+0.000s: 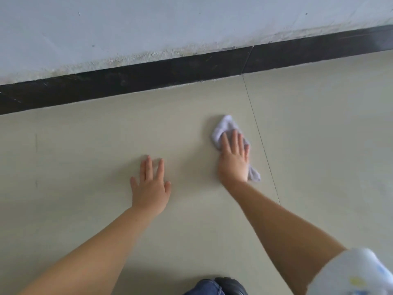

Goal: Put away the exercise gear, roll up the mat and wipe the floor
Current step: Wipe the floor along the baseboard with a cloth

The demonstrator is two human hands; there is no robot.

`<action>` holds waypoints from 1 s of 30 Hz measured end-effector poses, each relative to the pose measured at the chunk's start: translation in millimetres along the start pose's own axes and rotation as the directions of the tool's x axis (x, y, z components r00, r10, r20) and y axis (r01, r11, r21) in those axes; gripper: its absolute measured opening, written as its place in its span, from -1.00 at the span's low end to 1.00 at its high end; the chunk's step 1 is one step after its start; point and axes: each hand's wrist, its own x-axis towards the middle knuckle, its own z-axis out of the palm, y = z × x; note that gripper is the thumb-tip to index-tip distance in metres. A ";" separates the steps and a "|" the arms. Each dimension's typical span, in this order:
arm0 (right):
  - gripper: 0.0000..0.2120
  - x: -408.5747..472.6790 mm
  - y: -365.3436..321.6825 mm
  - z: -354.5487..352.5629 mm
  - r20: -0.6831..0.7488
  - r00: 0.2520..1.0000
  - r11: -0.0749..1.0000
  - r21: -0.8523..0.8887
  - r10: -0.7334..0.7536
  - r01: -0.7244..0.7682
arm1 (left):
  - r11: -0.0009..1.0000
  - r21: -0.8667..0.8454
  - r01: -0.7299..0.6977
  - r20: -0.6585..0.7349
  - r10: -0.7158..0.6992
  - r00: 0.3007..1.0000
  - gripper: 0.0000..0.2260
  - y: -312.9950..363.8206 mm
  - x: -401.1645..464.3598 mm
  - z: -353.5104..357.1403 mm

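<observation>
- Along the far edge, a glossy black skirting board (170,69) runs under a scuffed, pale wall (148,24), well apart from our hands.
- Smooth beige floor tiles (85,150) meet at a thin grout line (262,143) just right of the cloth.
- Our right hand (234,160) presses a crumpled, soft pale-lilac cloth (223,126) flat to the floor, fingers straight.
- Our left hand (151,188) lies flat on bare tile, fingers spread, holding nothing.
- Near the bottom edge we see denim (204,288) and a dark shoe (231,285).
</observation>
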 end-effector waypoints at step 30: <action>-0.40 104.4 -38.6 -10.8 0.281 0.809 0.830 -0.069 -0.517 0.554 | 0.999 0.002 0.044 0.009 -0.044 0.999 0.01 -3.3 4.4 15.0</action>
